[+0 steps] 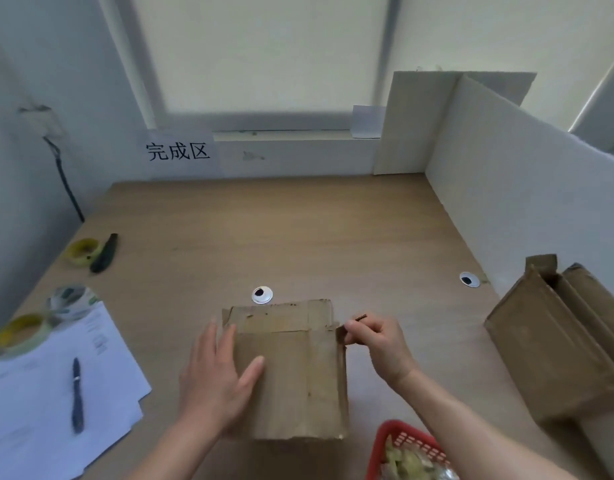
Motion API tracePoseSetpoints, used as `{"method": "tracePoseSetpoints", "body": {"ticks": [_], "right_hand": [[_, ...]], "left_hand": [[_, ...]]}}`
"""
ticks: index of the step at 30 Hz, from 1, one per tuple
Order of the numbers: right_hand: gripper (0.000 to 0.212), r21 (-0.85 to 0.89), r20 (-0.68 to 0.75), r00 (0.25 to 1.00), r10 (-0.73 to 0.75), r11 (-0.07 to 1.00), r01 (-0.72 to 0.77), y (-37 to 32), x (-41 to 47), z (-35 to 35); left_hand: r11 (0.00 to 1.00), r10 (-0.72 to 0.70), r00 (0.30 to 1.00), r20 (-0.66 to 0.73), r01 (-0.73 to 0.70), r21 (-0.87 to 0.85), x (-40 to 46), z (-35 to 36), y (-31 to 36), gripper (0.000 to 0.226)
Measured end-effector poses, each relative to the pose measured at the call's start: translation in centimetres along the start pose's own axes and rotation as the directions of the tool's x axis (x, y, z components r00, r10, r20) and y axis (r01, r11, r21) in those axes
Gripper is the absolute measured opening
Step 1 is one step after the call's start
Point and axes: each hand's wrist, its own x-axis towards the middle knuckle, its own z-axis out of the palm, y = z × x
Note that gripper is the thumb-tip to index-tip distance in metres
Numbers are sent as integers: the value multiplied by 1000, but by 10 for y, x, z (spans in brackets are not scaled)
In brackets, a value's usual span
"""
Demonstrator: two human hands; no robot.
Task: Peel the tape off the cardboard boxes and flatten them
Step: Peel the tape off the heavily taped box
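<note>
A brown cardboard box (pixel 298 372) stands on the wooden desk in front of me, with strips of clear tape across its top. My left hand (pixel 219 379) rests flat on the box's left side, fingers straight. My right hand (pixel 378 344) is at the box's upper right corner, its fingertips pinching a small dark strip of tape (pixel 343 332) there. A second, larger cardboard box (pixel 554 344) with open top flaps stands at the right edge of the desk.
Tape rolls (pixel 84 251) (pixel 71 301) (pixel 20 332), a dark utility knife (pixel 104 252), papers (pixel 49 386) and a pen (pixel 77 394) lie at the left. A red basket (pixel 407 452) holding crumpled tape sits at the bottom. White foam panels (pixel 506 188) wall the right side.
</note>
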Motion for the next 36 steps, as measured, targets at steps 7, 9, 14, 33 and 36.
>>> {"method": "tracePoseSetpoints", "body": {"ticks": [7,9,14,33,36], "right_hand": [[67,-681,6,962,272,705,-195,47,-76,86],[65,-681,-26,974,225,709,-182,54,-95,105],[53,-539,-120,974,191,811,-225,49,-117,133],[66,-494,-176,968,179,834,-244,-9,-178,150],[58,-586,-172,978,120,786,-199,-4,-183,149]], "left_hand": [[980,-68,973,221,107,-170,-68,1,-101,82],[937,-61,960,274,150,-315,-83,1,-119,88],[721,66,978,198,91,-687,-118,-20,-120,69],[973,230,962,146,-223,-62,-119,-38,-88,61],[975,219,966,135,-212,-64,-119,-33,-74,58]]}}
